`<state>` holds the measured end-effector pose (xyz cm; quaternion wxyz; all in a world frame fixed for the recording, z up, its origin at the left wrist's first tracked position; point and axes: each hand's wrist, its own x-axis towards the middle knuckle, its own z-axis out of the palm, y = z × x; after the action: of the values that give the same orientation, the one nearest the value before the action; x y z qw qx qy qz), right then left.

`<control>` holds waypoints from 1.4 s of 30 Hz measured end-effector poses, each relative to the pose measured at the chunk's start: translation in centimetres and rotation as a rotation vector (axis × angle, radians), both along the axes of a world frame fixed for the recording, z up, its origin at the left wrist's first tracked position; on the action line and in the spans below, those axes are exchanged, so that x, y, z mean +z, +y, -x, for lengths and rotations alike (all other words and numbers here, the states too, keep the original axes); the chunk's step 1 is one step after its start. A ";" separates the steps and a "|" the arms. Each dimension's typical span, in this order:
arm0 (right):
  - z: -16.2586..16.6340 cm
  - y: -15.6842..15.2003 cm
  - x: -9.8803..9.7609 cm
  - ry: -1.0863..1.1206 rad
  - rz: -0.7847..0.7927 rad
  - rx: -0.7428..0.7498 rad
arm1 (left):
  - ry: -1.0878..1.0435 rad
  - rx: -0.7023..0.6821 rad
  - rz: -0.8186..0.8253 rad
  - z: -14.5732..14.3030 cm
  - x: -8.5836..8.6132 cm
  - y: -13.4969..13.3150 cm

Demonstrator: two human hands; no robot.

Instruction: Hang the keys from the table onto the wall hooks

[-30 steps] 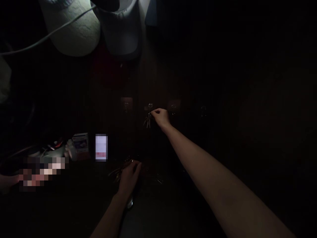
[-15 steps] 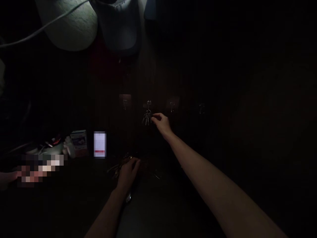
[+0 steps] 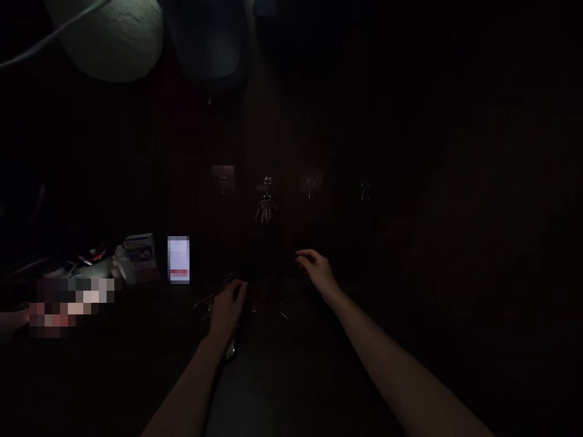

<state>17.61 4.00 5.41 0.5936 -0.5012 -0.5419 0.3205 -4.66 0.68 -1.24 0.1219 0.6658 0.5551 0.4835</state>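
Note:
A bunch of keys (image 3: 266, 209) hangs by its ring from a small metal hook (image 3: 268, 181) on the dark wall. Below and to the right of it, my right hand (image 3: 319, 274) is in the air with thumb and fingertips slightly apart, and nothing shows between them. Low on the dark tabletop, my left hand (image 3: 226, 306) lies over thin shiny metal pieces (image 3: 204, 305), fingers curled down. Whatever is under those fingers is too dark to make out. A few more slim metal pieces (image 3: 285, 314) lie to its right.
More wall hooks hang in the row: one at left (image 3: 223, 184), two at right. A bright blurred screen (image 3: 178, 260) stands beside a small box (image 3: 141, 258). Cluttered items and a pixelated patch are far left. Caps (image 3: 113, 42) hang above, with a pale cable (image 3: 59, 33) across.
My right hand has come away from the hanging keys, moving down and to the right. The keys stay on the hook. My left hand remains over the metal pieces. The view has shifted slightly.

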 end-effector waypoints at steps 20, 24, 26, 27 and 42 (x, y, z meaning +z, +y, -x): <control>-3.4 -3.5 -7.6 -0.192 -0.096 -0.130 | -0.011 0.082 0.106 0.3 0.4 -0.1; -5.4 -3.3 -7.0 -0.130 -0.095 -0.292 | -0.028 0.088 0.095 0.3 0.4 -0.1; -6.3 -3.1 -6.9 -0.108 -0.085 -0.341 | -0.052 0.095 0.089 0.3 0.5 -0.2; -6.6 -3.0 -7.0 -0.103 -0.082 -0.358 | -0.072 0.106 0.083 0.2 0.6 -0.2; -7.7 -2.0 -8.7 -0.272 0.017 -0.290 | -0.175 0.188 0.001 -0.3 1.5 -1.5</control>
<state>25.34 1.96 -3.26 0.5506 -0.6177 -0.5365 0.1656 -4.33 -0.86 0.25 0.1244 0.5658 0.6026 0.5489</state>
